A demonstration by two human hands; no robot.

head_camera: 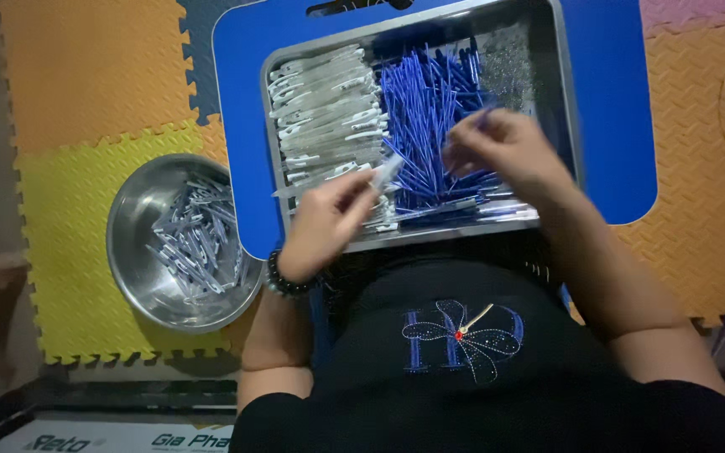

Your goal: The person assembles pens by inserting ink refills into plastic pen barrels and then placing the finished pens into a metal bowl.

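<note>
Left hand (329, 220) pinching white pen barrel (386, 172); right hand (497, 151) gripping blue refill (484, 117)

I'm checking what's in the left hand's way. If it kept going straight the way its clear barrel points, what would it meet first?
Probably the heap of blue refills in the metal tray: the left hand points its clear barrel up and right toward them. Height above the heap is unclear.

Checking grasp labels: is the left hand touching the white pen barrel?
Touching. The head view shows the left hand with its fingers closed around the white pen barrel, whose tip sticks out above the metal tray.
</note>
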